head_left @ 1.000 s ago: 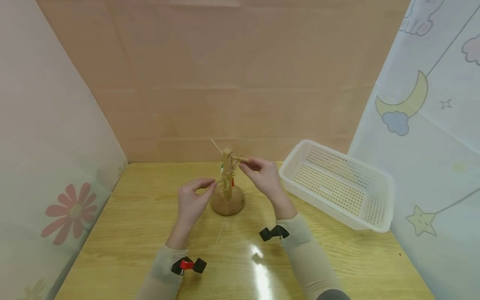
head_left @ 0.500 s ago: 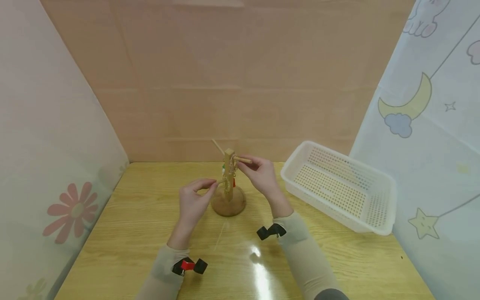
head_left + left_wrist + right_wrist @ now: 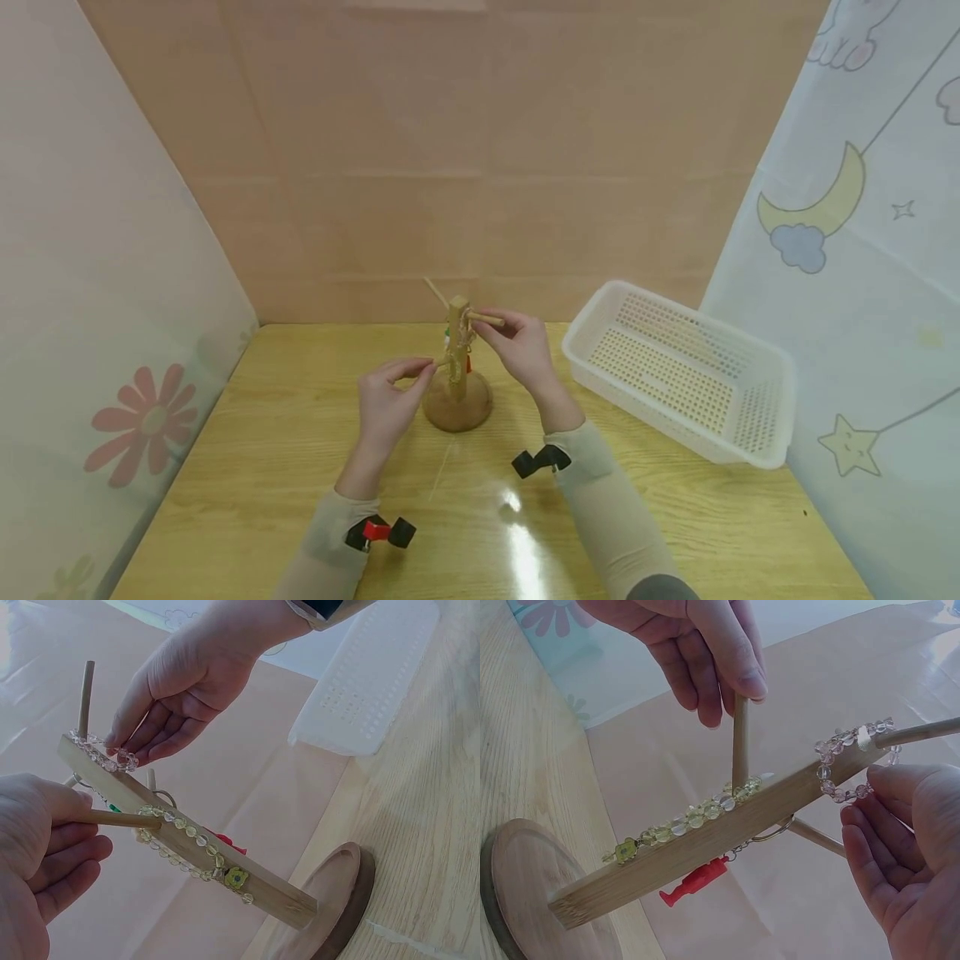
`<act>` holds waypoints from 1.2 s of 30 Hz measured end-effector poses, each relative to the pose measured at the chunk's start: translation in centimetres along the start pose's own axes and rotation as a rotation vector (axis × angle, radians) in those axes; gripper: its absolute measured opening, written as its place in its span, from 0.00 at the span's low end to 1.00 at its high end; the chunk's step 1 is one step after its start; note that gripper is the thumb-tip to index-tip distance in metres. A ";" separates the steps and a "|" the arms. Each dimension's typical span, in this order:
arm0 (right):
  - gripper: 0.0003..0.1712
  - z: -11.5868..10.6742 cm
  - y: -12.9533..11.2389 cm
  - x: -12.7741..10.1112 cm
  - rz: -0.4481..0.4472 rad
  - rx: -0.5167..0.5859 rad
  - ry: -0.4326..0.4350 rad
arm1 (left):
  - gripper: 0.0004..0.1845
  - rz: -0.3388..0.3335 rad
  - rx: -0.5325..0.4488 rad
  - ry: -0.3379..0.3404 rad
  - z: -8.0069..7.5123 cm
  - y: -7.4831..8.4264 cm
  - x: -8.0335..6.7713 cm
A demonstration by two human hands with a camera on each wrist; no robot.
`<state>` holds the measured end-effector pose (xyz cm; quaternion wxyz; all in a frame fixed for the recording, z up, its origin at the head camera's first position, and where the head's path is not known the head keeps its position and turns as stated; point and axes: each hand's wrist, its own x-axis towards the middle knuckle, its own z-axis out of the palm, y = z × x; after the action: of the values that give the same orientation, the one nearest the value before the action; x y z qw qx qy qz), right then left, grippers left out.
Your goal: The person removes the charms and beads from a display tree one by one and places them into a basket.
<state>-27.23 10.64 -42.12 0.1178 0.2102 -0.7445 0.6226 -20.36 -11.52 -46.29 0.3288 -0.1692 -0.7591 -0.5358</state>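
Bracelets [image 3: 678,826] number two on one wooden stand [image 3: 697,846]

Tbl-top booth [image 3: 277,417], brn backdrop [image 3: 465,158], printed sides [image 3: 885,283]

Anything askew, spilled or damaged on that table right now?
Nothing looks spilled; the stand is upright. The table shows a pale streak in front and a dark speck near its right edge; damage or dirt, I can't tell.

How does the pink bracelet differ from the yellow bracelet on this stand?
The pink bracelet sits higher on the wooden stand; the yellow bracelet hangs lower. The right hand pinches the pink bracelet, while the left hand grips the peg bearing the yellow bracelet. Both are beaded and translucent.
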 end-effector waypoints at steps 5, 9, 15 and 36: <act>0.12 -0.1 0.2 -0.1 0.008 0.021 0.004 | 0.04 0.001 0.009 -0.001 0.0 0.0 0.0; 0.12 -0.1 0.2 -0.1 0.012 0.037 0.005 | 0.04 -0.003 0.023 -0.007 0.1 0.0 0.0; 0.12 -0.3 0.2 -0.2 0.049 -0.019 0.034 | 0.02 -0.043 0.033 0.010 0.1 0.2 0.1; 0.13 -0.9 -1.7 -1.3 -0.110 -0.097 -0.020 | 0.05 -0.212 -0.022 0.128 -0.1 -0.5 0.2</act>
<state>-25.40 11.45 -40.99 0.1547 0.2511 -0.7622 0.5763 -20.81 -11.78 -46.44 0.3163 -0.0569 -0.7440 -0.5858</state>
